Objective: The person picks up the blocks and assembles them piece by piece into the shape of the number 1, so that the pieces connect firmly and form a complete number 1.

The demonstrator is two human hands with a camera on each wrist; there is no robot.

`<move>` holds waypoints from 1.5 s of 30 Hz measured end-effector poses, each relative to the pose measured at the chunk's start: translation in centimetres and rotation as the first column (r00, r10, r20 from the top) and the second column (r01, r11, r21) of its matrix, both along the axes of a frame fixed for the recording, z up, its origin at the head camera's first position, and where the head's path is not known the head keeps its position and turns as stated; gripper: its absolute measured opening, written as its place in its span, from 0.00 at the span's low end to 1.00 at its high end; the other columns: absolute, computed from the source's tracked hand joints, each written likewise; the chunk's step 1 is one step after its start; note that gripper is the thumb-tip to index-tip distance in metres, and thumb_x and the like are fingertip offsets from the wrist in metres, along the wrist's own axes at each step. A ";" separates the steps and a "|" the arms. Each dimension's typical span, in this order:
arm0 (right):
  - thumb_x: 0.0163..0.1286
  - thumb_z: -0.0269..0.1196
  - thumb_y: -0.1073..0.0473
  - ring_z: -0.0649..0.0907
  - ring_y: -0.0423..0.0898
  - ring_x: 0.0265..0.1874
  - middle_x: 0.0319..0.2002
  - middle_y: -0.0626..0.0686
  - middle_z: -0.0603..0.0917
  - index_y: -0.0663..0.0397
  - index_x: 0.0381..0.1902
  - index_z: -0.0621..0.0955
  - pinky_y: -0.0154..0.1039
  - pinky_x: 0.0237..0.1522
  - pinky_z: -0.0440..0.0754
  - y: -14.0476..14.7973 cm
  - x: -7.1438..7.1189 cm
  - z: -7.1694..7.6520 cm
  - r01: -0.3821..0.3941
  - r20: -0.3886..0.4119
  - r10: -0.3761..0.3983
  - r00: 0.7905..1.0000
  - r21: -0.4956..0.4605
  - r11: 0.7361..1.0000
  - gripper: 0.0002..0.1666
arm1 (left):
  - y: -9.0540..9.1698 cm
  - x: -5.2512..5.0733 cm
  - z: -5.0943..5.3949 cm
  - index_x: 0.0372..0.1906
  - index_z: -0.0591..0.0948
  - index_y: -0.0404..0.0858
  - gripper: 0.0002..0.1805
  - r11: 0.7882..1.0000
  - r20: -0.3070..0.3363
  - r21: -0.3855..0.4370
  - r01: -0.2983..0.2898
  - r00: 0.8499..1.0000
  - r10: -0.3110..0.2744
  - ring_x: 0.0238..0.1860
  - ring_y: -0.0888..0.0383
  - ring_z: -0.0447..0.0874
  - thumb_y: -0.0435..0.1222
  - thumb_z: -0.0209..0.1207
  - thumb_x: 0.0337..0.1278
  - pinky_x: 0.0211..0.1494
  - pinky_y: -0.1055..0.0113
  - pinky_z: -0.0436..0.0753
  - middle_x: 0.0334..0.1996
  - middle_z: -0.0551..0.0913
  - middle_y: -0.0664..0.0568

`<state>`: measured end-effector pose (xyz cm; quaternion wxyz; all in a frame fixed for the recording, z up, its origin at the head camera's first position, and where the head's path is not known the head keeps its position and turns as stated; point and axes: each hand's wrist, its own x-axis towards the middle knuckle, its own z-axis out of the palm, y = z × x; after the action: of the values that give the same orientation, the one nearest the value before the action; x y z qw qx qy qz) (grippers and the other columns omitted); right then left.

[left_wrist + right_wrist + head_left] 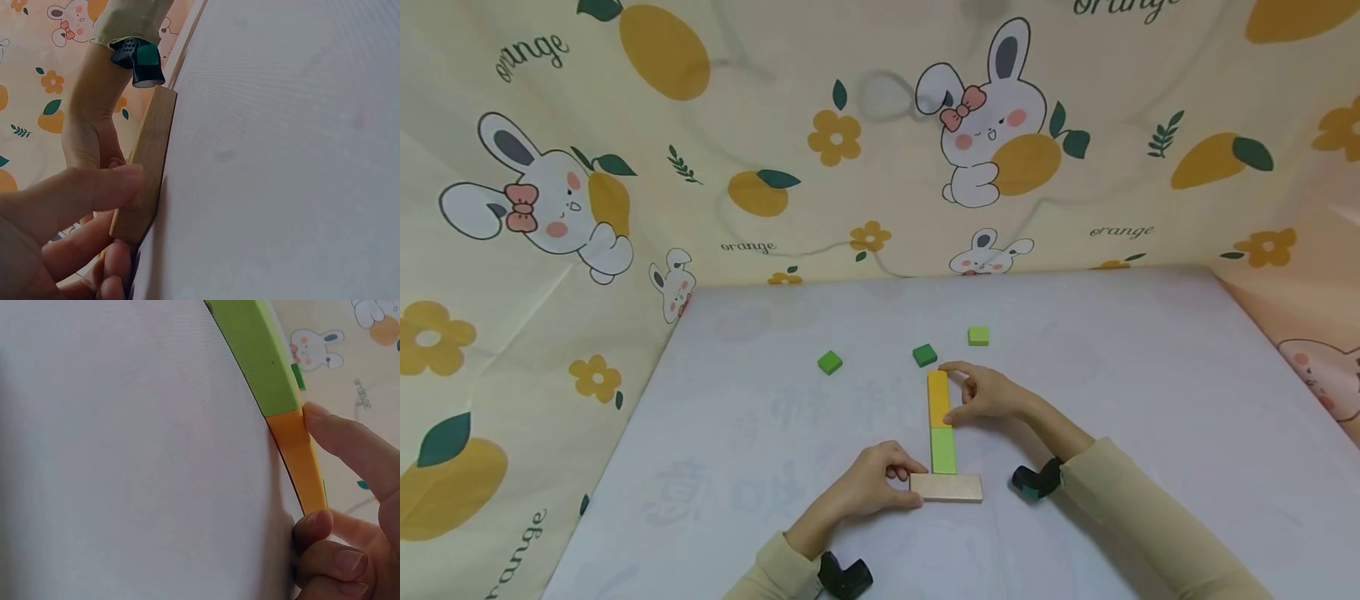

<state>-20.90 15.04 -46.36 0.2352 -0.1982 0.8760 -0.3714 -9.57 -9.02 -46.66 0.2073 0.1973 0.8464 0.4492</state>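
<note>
A plain wooden block (946, 488) lies crosswise on the white table. My left hand (871, 482) grips its left end between thumb and fingers; in the left wrist view the thumb presses the block's (150, 150) side. A light green block (943, 451) extends away from the plain block's far side, end against it. Beyond that, in line, lies a yellow block (937, 398). My right hand (988, 393) pinches the yellow block lengthwise, index finger at its far end and thumb near its near right corner. In the right wrist view the green block (259, 356) meets the yellow one (299, 456).
Past the yellow block's far end sits a small dark green block (925, 355). A bright green block (830, 362) lies farther left, and a light green one (978, 336) farther right. A patterned cloth (887, 192) hangs at the back and sides. Each wrist wears a black camera (1036, 480).
</note>
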 end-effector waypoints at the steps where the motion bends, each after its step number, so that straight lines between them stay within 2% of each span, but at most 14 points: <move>1: 0.52 0.75 0.52 0.70 0.42 0.22 0.20 0.47 0.71 0.57 0.69 0.64 0.34 0.31 0.66 0.0 0.0 0.0 0.004 0.003 -0.004 1.000 -0.006 1.000 0.50 | 0.0 0.0 0.0 0.43 0.87 0.36 0.17 1.000 0.000 0.000 0.000 1.000 0.000 0.33 0.66 0.68 0.32 0.72 0.42 0.37 0.77 0.68 0.32 0.78 0.50; 7: 0.52 0.74 0.51 0.71 0.41 0.24 0.22 0.47 0.73 0.59 0.67 0.64 0.34 0.34 0.68 0.6 0.1 0.1 0.039 0.001 -0.039 0.999 -0.060 0.997 0.49 | 0.1 0.0 0.0 0.43 0.87 0.36 0.17 1.000 0.007 0.000 -0.001 1.000 0.001 0.34 0.66 0.68 0.32 0.72 0.42 0.38 0.78 0.69 0.33 0.78 0.50; 10: 0.55 0.73 0.51 0.71 0.41 0.24 0.23 0.47 0.73 0.60 0.65 0.67 0.34 0.35 0.69 1.0 -0.2 -0.1 0.078 -0.032 -0.081 0.996 -0.083 0.993 0.44 | 0.1 0.0 -0.1 0.43 0.87 0.36 0.17 1.000 -0.002 -0.006 0.001 1.000 -0.001 0.34 0.66 0.68 0.32 0.72 0.42 0.39 0.78 0.69 0.33 0.78 0.51; 18: 0.62 0.67 0.57 0.70 0.41 0.23 0.23 0.49 0.73 0.62 0.58 0.75 0.31 0.27 0.67 1.4 -2.0 -0.6 0.193 -0.090 -0.208 0.974 -0.147 0.970 0.29 | 0.0 0.0 -0.1 0.43 0.87 0.35 0.17 1.000 -0.009 -0.003 0.000 1.000 0.000 0.33 0.66 0.68 0.32 0.72 0.42 0.38 0.78 0.69 0.32 0.78 0.50; 27: 0.65 0.64 0.56 0.71 0.40 0.18 0.24 0.48 0.75 0.56 0.59 0.76 0.30 0.23 0.68 0.1 -3.8 -1.0 0.248 -0.040 -0.258 0.965 -0.174 0.953 0.25 | 0.0 0.1 0.0 0.42 0.87 0.35 0.17 1.000 0.003 0.013 -0.011 1.000 0.011 0.33 0.66 0.68 0.31 0.73 0.41 0.38 0.77 0.69 0.32 0.78 0.50; 38: 0.63 0.65 0.58 0.69 0.41 0.23 0.23 0.47 0.71 0.60 0.60 0.75 0.30 0.26 0.66 -1.7 -5.5 -1.0 0.136 -0.068 -0.149 0.987 -0.159 0.978 0.28 | 0.0 0.0 -0.1 0.42 0.87 0.35 0.17 1.000 0.002 0.011 -0.011 1.000 0.011 0.33 0.67 0.68 0.32 0.73 0.41 0.38 0.77 0.69 0.32 0.78 0.51; 45: 0.62 0.67 0.57 0.66 0.41 0.21 0.21 0.46 0.68 0.59 0.61 0.75 0.30 0.26 0.62 -2.1 -6.1 -0.7 0.082 -0.090 -0.089 0.992 -0.079 0.994 0.30 | 0.0 -0.1 -0.3 0.42 0.87 0.36 0.17 1.000 -0.002 0.005 -0.009 1.000 0.009 0.33 0.67 0.68 0.32 0.73 0.42 0.38 0.78 0.69 0.31 0.78 0.51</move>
<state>-26.98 12.92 -47.11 0.1702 -0.1865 0.8793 -0.4039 -9.68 -8.99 -46.92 0.2040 0.1945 0.8464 0.4518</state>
